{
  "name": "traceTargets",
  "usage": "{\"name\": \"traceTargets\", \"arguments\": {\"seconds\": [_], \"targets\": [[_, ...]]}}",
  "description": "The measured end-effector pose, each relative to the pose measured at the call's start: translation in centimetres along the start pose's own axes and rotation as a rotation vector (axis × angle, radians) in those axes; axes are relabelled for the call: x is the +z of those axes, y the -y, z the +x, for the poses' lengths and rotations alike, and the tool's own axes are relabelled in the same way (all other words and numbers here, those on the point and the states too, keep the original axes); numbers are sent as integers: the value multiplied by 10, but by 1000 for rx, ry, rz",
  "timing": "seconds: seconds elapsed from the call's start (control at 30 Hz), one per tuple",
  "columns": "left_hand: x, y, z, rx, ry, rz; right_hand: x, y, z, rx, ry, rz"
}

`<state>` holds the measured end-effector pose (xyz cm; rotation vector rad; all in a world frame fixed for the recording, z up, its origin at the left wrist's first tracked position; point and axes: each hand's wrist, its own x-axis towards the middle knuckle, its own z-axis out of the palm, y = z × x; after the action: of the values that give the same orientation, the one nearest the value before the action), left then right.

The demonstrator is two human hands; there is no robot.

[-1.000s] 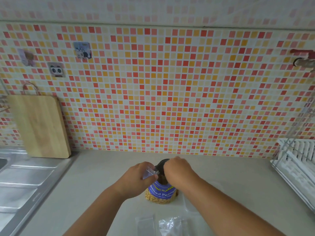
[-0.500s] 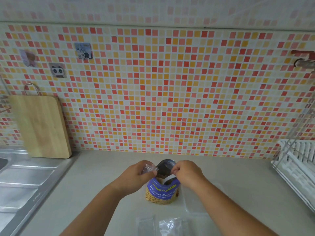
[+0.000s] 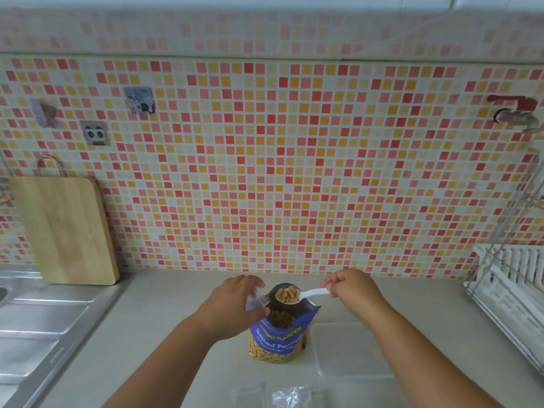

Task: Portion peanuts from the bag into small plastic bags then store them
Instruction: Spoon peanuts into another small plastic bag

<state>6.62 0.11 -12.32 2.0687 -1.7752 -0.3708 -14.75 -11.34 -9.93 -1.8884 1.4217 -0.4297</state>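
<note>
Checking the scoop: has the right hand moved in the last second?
Yes: the right hand drew rightward from over the bag mouth, lifting the spoon out.

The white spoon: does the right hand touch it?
Touching. The head view shows the right hand pinching the white spoon by its handle end, its bowl over the open peanut bag.

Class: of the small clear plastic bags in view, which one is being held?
The small bag that the left hand grips beside the open peanut bag; the spare bags lie flat on the counter.
</note>
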Motion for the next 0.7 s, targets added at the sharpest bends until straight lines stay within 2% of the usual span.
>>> {"name": "traceTargets", "arguments": {"seconds": [0.17, 0.3, 0.43, 0.53, 0.6, 0.7], "targets": [[3, -11, 7, 35, 16, 131, -15, 17, -5, -46, -26, 1], [11, -18, 14, 65, 1, 170, -16, 26, -9, -58, 18, -32], [20, -26, 21, 71, 4, 197, -11, 45, -6, -97, 86, -240], [25, -30, 26, 56, -21, 137, -4, 66, -8, -222, 100, -400], [26, -32, 27, 49, -44, 49, -1, 80, -14, -367, 95, -530], [24, -34, 26, 12, -96, -136, -12, 93, -27, -666, -58, -771]]}}
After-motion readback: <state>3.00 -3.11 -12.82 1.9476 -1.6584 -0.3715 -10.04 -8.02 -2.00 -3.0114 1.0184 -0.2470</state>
